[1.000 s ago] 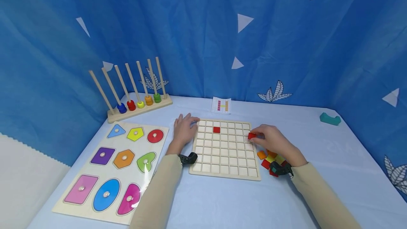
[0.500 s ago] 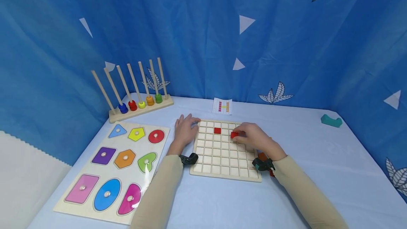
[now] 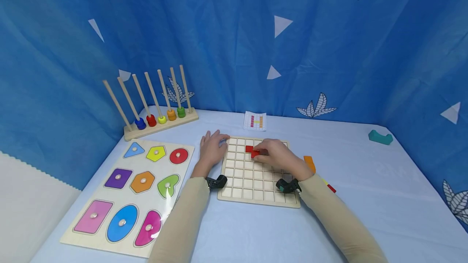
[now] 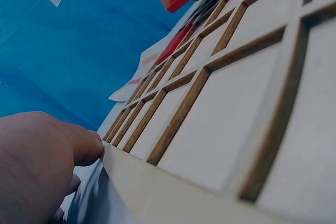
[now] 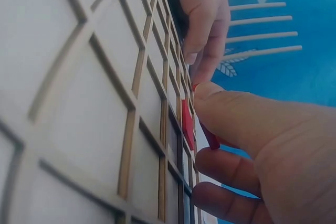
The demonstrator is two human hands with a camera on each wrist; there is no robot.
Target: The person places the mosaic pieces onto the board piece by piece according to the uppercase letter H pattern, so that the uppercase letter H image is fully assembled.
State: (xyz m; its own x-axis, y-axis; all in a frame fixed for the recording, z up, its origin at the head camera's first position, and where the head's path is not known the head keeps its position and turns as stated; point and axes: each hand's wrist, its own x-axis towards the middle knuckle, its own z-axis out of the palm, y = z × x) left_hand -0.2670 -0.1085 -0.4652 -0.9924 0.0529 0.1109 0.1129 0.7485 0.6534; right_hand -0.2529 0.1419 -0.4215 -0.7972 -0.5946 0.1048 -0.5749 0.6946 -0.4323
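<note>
A wooden grid board [image 3: 258, 203] lies on the table, its square cells pale and ridged. One red square tile [image 3: 249, 149] sits in a cell near the far edge. My right hand [image 3: 276, 154] pinches a second red tile [image 3: 254, 154] between thumb and fingers, held just above the board beside the first one; the right wrist view shows this tile [image 5: 210, 136] tilted on edge. My left hand [image 3: 213, 149] rests with relaxed fingers at the board's far left corner, fingertips touching its rim in the left wrist view.
Orange, yellow and red tiles, such as an orange tile [image 3: 309, 163], lie right of the board, partly hidden by my right arm. A pattern card [image 3: 254, 121] lies behind it. Left are a shape puzzle [image 3: 168, 214] and a peg stand [image 3: 161, 126]. A teal block [image 3: 380, 137] sits far right.
My right hand has carried the red tile leftward from the board's right edge to beside the placed red tile. My left hand has stayed at the corner.
</note>
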